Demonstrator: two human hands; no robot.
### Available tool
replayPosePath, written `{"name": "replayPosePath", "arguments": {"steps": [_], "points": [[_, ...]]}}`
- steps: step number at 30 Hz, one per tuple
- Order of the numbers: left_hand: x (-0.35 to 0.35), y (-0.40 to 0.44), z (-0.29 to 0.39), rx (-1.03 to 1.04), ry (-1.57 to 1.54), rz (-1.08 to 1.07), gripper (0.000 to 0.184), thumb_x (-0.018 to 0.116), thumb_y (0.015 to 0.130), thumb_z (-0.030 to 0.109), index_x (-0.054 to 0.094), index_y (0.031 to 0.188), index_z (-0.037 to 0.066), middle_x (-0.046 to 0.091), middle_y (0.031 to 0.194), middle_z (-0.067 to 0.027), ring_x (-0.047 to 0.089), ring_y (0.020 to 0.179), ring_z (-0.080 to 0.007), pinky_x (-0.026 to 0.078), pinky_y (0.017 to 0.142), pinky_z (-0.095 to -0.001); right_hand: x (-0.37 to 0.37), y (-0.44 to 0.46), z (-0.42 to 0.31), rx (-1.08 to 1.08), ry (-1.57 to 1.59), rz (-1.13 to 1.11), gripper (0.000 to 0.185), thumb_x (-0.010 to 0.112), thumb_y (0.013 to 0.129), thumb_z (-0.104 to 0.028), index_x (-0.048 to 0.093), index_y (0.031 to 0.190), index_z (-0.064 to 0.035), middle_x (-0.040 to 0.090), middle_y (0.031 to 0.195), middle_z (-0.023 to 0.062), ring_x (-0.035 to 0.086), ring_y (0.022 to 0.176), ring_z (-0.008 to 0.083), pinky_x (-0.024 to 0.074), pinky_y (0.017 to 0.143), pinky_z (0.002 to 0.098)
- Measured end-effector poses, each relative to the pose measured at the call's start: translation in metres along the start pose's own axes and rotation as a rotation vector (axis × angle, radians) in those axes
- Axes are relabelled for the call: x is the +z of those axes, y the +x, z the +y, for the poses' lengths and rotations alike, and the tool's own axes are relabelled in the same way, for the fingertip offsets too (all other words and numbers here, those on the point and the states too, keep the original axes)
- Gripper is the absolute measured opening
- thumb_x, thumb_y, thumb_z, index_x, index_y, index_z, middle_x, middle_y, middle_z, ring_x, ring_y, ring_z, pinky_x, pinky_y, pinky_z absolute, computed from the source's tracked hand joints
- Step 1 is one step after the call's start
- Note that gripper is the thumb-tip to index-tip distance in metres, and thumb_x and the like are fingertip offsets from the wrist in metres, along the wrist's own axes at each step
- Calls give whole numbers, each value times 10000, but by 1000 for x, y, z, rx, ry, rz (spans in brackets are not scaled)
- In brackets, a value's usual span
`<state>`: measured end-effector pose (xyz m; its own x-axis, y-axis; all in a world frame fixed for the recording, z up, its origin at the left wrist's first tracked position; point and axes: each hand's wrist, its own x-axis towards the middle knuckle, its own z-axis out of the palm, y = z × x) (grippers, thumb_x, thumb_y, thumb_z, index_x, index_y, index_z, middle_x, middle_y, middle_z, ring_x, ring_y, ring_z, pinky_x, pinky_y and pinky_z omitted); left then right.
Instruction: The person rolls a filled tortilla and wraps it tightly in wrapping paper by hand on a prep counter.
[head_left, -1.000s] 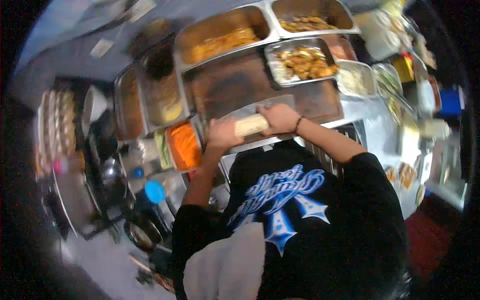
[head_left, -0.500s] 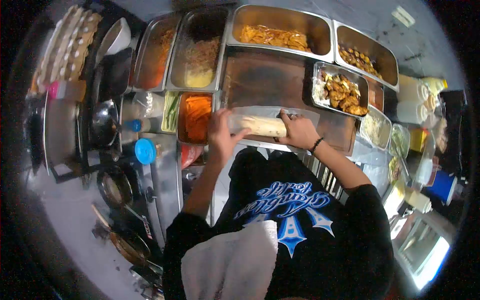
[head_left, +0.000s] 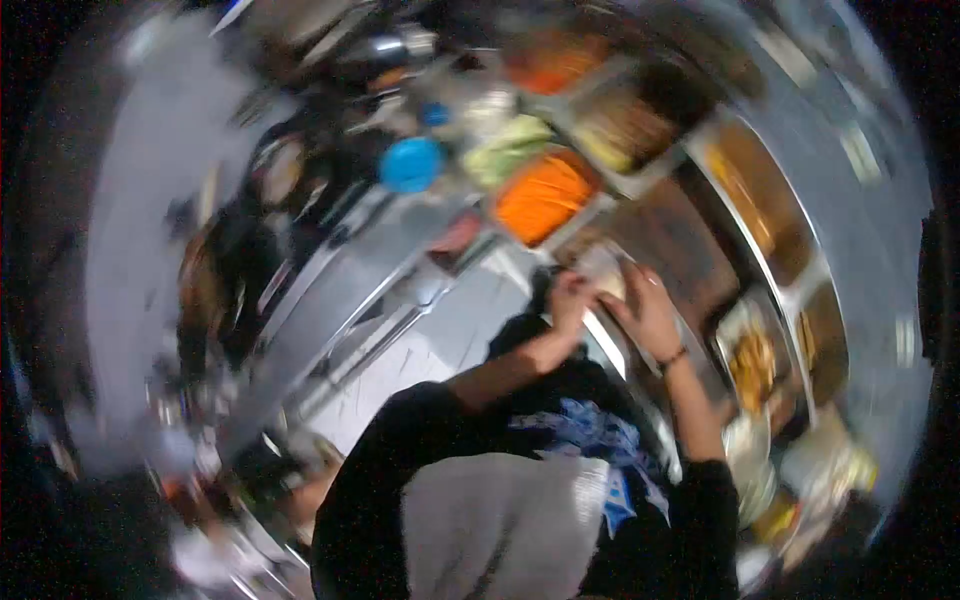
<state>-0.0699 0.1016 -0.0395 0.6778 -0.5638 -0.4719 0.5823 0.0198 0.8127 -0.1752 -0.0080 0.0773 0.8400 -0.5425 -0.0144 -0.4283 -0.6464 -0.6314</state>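
A rolled wrap in pale paper (head_left: 603, 268) is between my two hands, above the front edge of the brown board (head_left: 680, 235). My left hand (head_left: 570, 303) is closed on its near side, with the fingers bent. My right hand (head_left: 650, 315), a dark bracelet at its wrist, curves around the other side with thumb and fingers against it. Motion smears the picture, and the hands cover much of the wrap. Just beyond them sits a tub of orange shredded carrot (head_left: 545, 200).
Steel trays of food (head_left: 765, 200) line the board's far side. A smaller tray of browned pieces (head_left: 752, 358) stands at the right. Pale green strips (head_left: 510, 150) and a blue lid (head_left: 411, 165) are to the left. Pans (head_left: 280, 170) stand farther left.
The whole view has swung round as my head turned, and it is blurred now. My hands have come closer together on the wrap, which appears lifted and turned more end-on.
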Motion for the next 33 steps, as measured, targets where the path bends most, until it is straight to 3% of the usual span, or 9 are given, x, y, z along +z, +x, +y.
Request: {"name": "replayPosePath", "arguments": {"steps": [1,3,8,10,20,23,24,29,33], "points": [[-5,20,-26,14,32,-117,73,679,799,45,635,856,43,640,816,-57,627,685,-187,490,587,-286,10,7,9,16,12,-46,526,672,874,-263,535,1282,39,592,1181,233,559,1105,391,442,967,419],[29,61,-106,114,101,364,113,563,816,60,650,887,49,642,739,-65,610,636,-197,502,556,-321,20,17,24,-97,148,-17,351,612,924,-159,589,1197,62,608,1139,221,586,1086,362,456,946,388],[63,40,-55,290,3,594,99,668,797,102,708,831,18,677,699,-71,613,648,-151,503,631,-319,21,30,51,-120,202,-166,260,553,969,-125,621,1136,62,615,1140,178,598,1071,262,454,935,347],[63,32,-48,357,-59,379,147,674,816,112,721,883,-9,695,712,-89,639,668,-165,510,642,-315,29,31,68,-212,188,-105,294,563,954,-164,636,1159,34,610,1217,217,572,1106,353,434,968,430],[59,17,-30,221,68,438,264,653,910,159,684,1069,-49,710,959,-159,667,806,-208,534,727,-363,36,33,57,-353,116,-114,327,519,943,-123,625,1226,2,637,1145,214,559,1119,396,434,981,442],[64,23,-42,434,332,593,209,653,881,122,701,1037,-8,707,923,-120,661,843,-222,531,768,-353,22,35,36,-328,4,-213,295,470,964,-132,657,1108,45,629,1165,238,577,1088,411,455,947,474],[52,-3,1,134,138,332,175,652,865,116,698,991,4,709,931,-110,656,862,-207,529,776,-349,30,40,52,-535,-19,-136,257,495,921,-119,661,1006,58,644,1100,234,577,1059,426,458,931,479],[46,-11,-4,280,-78,211,220,604,946,129,678,1096,-14,714,975,-79,648,909,-132,513,783,-272,27,33,42,-314,-50,-168,232,576,843,-142,709,1012,-57,666,1142,159,547,1162,360,376,1013,455],[44,-23,28,185,336,210,261,629,948,168,681,1114,-27,711,1004,-56,609,919,-109,488,823,-272,31,32,38,-309,48,-24,195,584,828,-135,712,945,-46,657,1088,127,536,1116,327,385,976,450]]}}
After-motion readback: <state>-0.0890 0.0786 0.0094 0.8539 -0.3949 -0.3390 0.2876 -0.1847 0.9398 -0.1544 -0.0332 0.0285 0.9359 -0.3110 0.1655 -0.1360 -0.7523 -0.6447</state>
